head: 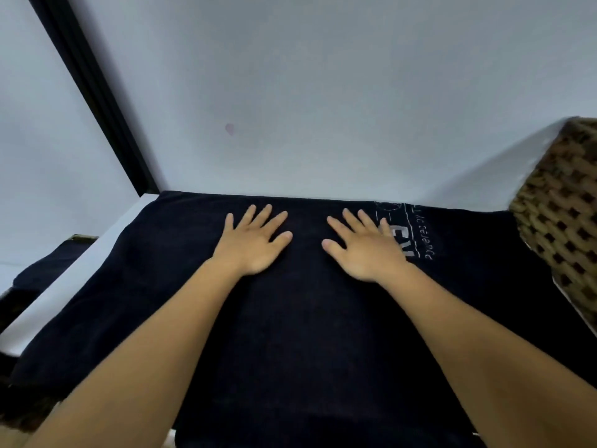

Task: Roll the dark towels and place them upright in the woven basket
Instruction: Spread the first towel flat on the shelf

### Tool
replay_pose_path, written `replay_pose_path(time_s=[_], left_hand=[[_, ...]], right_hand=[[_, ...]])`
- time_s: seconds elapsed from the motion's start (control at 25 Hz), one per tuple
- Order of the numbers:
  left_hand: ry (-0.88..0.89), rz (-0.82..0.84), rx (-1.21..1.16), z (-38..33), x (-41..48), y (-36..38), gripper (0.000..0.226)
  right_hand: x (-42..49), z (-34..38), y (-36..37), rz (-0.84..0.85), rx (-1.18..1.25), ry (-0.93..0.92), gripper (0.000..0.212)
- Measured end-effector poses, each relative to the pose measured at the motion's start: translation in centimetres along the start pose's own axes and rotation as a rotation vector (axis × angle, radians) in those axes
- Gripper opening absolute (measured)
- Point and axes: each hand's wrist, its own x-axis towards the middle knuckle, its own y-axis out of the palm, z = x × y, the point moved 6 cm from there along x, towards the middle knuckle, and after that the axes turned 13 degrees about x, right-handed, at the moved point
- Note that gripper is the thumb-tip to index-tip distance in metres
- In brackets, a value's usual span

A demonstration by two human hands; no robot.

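Observation:
A dark navy towel (pixel 307 318) lies spread flat over a white surface, with pale printed lettering near its far right corner. My left hand (pixel 255 244) rests palm down on the towel's far middle, fingers spread. My right hand (pixel 365 247) lies flat beside it, a little to the right, partly covering the lettering. Neither hand grips the cloth. The woven basket (pixel 562 221), brown with a dark checker weave, stands at the right edge, touching the towel's right side. Its inside is out of view.
A white wall (pixel 323 92) rises right behind the towel's far edge. A black vertical strip (pixel 97 101) runs down the wall at left. The white surface's left edge (pixel 64 286) shows beside the towel, with more dark cloth (pixel 35 273) beyond it.

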Motion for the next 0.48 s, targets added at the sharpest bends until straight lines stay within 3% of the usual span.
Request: replay_pose_path(time_s=[0.16, 0.24, 0.28, 0.36, 0.48], left_hand=[[-0.359, 0.095, -0.025, 14.7, -1.7, 1.9, 0.068], [-0.447, 0.109, -0.002, 16.4, -1.8, 1.7, 0.068], [-0.437, 0.09, 0.007, 14.7, -1.0, 1.2, 0.067], [-0.267, 0.056, 0.008, 8.3, 0.7, 0.5, 0.066], [-0.019, 0.008, 0.007, 2.1, 0.7, 0.6, 0.064]], right_hand=[[-1.6, -12.8, -4.0, -0.068, 0.002, 0.355, 0.074], [-1.9, -14.2, -5.1, -0.106, 0.017, 0.456, 0.073], [-1.5, -12.5, -4.8, -0.13, 0.051, 0.442, 0.071], [-0.1, -6.6, -3.0, -0.153, 0.051, 0.247, 0.067], [0.0, -1.8, -0.2, -0.054, -0.012, 0.023, 0.066]])
